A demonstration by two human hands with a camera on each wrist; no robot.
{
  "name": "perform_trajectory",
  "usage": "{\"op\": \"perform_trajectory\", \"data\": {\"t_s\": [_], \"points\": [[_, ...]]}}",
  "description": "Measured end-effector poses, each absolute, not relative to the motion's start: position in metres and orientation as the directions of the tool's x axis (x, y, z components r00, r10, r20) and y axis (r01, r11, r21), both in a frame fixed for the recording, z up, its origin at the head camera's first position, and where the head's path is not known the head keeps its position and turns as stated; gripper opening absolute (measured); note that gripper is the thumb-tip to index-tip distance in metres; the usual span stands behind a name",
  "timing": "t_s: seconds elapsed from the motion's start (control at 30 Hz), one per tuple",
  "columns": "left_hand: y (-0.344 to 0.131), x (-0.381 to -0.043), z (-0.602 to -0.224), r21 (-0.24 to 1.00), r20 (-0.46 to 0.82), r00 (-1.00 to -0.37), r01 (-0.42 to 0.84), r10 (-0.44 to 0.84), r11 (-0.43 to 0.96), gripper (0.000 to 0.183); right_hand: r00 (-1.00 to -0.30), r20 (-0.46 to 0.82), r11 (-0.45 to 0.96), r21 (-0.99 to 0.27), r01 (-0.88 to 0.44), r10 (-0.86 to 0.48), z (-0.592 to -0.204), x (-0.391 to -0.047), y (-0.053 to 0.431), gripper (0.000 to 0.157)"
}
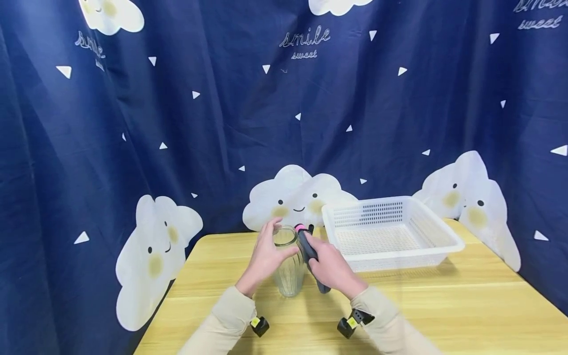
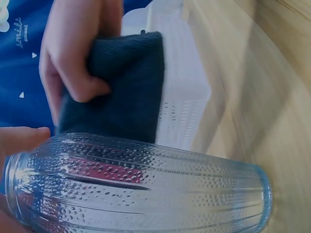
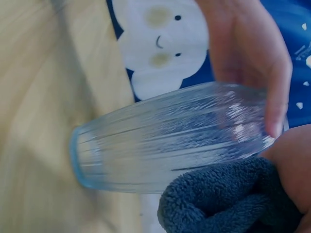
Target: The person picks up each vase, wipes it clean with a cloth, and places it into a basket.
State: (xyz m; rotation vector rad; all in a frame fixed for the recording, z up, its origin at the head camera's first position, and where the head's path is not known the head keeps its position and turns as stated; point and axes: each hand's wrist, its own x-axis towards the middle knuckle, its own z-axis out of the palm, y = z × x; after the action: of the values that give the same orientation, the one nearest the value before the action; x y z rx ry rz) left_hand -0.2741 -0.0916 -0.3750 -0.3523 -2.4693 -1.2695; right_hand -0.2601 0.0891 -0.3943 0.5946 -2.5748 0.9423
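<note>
A clear ribbed glass vase (image 1: 289, 281) stands upright near the middle of the wooden table. My left hand (image 1: 266, 254) grips it close under the rim, thumb on one side and fingers on the other. Just right of the glass, my right hand (image 1: 333, 264) holds a folded dark blue-grey towel (image 1: 309, 246), its thumb pressed on the cloth in the left wrist view. The towel (image 3: 228, 194) overlaps the upper side of the vase (image 3: 146, 141) in the right wrist view. A small pink piece (image 1: 300, 228) shows at the towel's top end.
Behind and right of my hands sits a white perforated plastic basket (image 1: 395, 257). A short black tip (image 1: 311, 229) pokes up between the towel and the basket. A dark blue curtain (image 1: 222, 123) with clouds hangs behind the table (image 1: 466, 296).
</note>
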Motion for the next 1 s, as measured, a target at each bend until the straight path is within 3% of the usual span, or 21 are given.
{"op": "perform_trajectory", "data": {"t_s": [0.2,0.5,0.7,1.0], "points": [[-0.091,-0.276,-0.38,0.765,0.384,-0.922,0.343,0.043,0.545,0.08,-0.888,0.342,0.691,-0.561,-0.456,-0.308,-0.421,-0.267,0.088,0.068],[-0.092,-0.28,-0.384,0.737,0.444,-0.895,0.389,0.038,0.552,0.088,-0.91,0.207,0.688,-0.6,-0.408,-0.359,-0.458,-0.268,0.089,0.062],[-0.096,-0.28,-0.379,0.756,0.407,-0.913,0.355,0.031,0.551,0.093,-0.918,0.251,0.629,-0.67,-0.394,-0.308,-0.44,-0.27,0.093,0.068],[-0.094,-0.285,-0.383,0.765,0.409,-0.91,0.382,0.067,0.519,0.09,-0.862,0.457,0.65,-0.59,-0.479,-0.22,-0.382,-0.258,0.093,0.07]]}}
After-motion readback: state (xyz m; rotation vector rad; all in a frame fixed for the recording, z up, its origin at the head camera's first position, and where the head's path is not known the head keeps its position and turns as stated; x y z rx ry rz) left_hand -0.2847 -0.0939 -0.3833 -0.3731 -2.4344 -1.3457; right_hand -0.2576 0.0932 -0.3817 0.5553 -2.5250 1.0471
